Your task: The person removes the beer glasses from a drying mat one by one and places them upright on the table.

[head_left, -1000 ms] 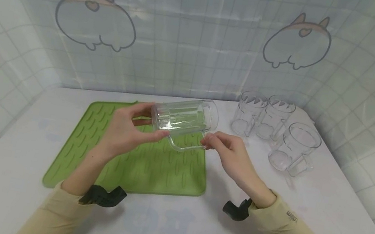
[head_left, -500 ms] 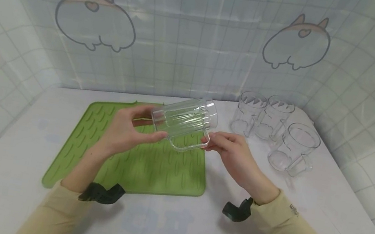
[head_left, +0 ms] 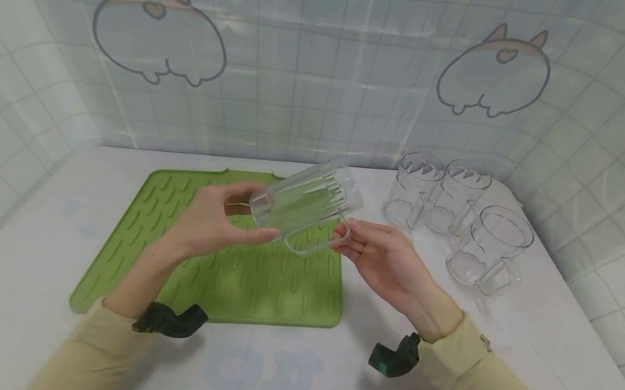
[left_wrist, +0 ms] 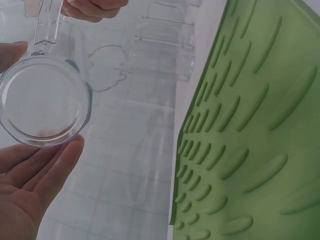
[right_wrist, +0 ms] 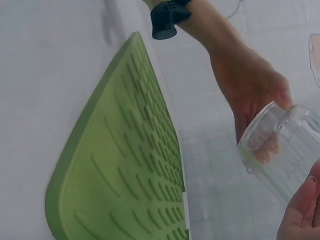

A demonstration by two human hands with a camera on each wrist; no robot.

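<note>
A clear mug point(head_left: 305, 201) is held tilted above the green mat, its base toward the left and its rim toward the upper right. My left hand point(head_left: 216, 217) grips it round the base end, thumb below and fingers behind. In the left wrist view the round base of the mug point(left_wrist: 45, 100) faces the camera between thumb and fingers. My right hand point(head_left: 380, 254) pinches the handle point(head_left: 316, 247) near the rim end. The right wrist view shows the left hand point(right_wrist: 255, 85) behind the mug's clear wall point(right_wrist: 285, 150), with part of the right hand point(right_wrist: 302, 210) at the corner.
Below the hands lies a green ridged mat point(head_left: 265, 291) on the white table point(head_left: 269, 381). Three more clear mugs stand upright at the right: two at the back point(head_left: 412, 191), one nearer point(head_left: 490, 245). Tiled-pattern sheeting point(head_left: 320, 72) encloses the back and sides.
The mug has tilted a little more steeply and turned slightly about its length, its rim end rising. My right hand has shifted its hold on the handle; my left hand stays at the base.
</note>
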